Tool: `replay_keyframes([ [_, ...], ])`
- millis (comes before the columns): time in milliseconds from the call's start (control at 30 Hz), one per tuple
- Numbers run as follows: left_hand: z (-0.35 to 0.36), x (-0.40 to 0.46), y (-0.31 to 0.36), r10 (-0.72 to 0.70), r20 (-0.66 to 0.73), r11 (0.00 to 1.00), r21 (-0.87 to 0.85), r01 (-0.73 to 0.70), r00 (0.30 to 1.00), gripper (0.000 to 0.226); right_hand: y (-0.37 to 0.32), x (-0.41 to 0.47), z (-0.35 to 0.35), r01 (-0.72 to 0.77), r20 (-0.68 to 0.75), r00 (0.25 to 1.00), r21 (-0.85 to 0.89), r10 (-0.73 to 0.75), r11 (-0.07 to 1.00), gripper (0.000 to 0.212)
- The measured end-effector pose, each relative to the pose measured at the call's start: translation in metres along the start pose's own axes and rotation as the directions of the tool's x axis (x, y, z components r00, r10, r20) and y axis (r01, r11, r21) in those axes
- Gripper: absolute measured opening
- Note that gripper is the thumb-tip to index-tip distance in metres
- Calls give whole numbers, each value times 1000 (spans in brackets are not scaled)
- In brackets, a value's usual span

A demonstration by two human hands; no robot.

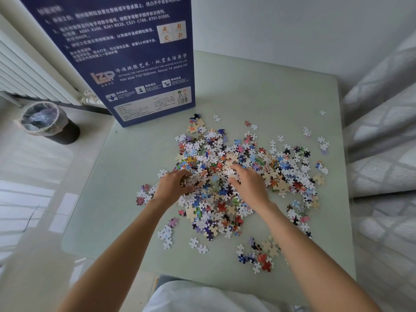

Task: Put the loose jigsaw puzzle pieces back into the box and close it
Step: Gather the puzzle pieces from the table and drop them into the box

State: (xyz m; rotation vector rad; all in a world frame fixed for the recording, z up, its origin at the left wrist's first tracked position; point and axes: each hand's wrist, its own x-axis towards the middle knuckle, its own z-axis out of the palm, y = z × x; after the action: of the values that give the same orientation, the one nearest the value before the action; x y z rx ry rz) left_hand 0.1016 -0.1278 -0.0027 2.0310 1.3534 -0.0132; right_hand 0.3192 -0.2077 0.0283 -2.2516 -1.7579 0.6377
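A heap of loose jigsaw pieces (245, 174) covers the middle and right of a pale green table (126, 176), with strays scattered toward the near and right edges. A tall dark blue puzzle box (126, 55) stands upright at the table's far left corner, printed side toward me; its opening is out of view. My left hand (174, 186) is curled around a clump of pieces at the heap's left edge. My right hand (248, 183) rests on the heap's centre, fingers bent down into the pieces.
A black waste bin (48, 122) lined with a clear bag stands on the floor to the left, below a white radiator (27, 68). A grey patterned bedcover (382, 143) lies along the table's right side. White walls stand behind.
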Motion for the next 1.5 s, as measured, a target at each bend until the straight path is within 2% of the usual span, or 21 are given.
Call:
replay_keyframes([
  [133, -1, -1, -4, -3, 50, 1000, 23, 2, 999, 50, -6, -4, 0, -26, 23, 999, -17, 27, 1000, 36],
  [333, -16, -6, -4, -2, 75, 1000, 11, 1, 997, 38, -18, -8, -9, -29, 31, 999, -12, 30, 999, 32],
  [500, -50, -21, 4, 63, 30, 998, -25, -62, 998, 32, -35, -1, -27, 27, 54, 998, -3, -27, 1000, 34],
  [667, -122, -33, 32, 223, -129, 966, -103, -237, 966, 29, -61, 17, -71, 98, 7, 995, 200, -101, 975, 35],
  [767, -188, -28, 54, 323, -341, 922, -98, -375, 883, 27, -92, 41, -122, 214, -82, 977, 290, -198, 933, 40],
  [867, -262, -13, 75, 406, -546, 885, 36, -463, 733, 30, -126, 67, -180, 341, -211, 937, 380, -279, 860, 32],
  [933, -307, 3, 86, 449, -664, 865, 154, -478, 598, 29, -146, 89, -210, 402, -288, 909, 404, -302, 822, 27],
  [1000, -342, 22, 91, 478, -728, 852, 250, -459, 492, 26, -163, 112, -230, 455, -368, 875, 398, -316, 797, 28],
  [1067, -366, 45, 90, 503, -736, 849, 320, -421, 453, 26, -179, 136, -245, 507, -440, 835, 383, -330, 772, 30],
  [1167, -382, 73, 83, 509, -684, 859, 369, -354, 523, 27, -202, 169, -262, 585, -551, 755, 320, -355, 745, 30],
  [1300, -387, 91, 70, 455, -598, 887, 370, -277, 659, 26, -227, 207, -271, 654, -623, 643, 145, -445, 742, 27],
  [1400, -389, 93, 64, 402, -576, 911, 332, -247, 711, 23, -239, 229, -271, 666, -582, 615, 21, -533, 746, 24],
  [1500, -389, 88, 60, 354, -559, 929, 301, -214, 750, 24, -247, 246, -265, 669, -444, 632, -101, -636, 736, 24],
])
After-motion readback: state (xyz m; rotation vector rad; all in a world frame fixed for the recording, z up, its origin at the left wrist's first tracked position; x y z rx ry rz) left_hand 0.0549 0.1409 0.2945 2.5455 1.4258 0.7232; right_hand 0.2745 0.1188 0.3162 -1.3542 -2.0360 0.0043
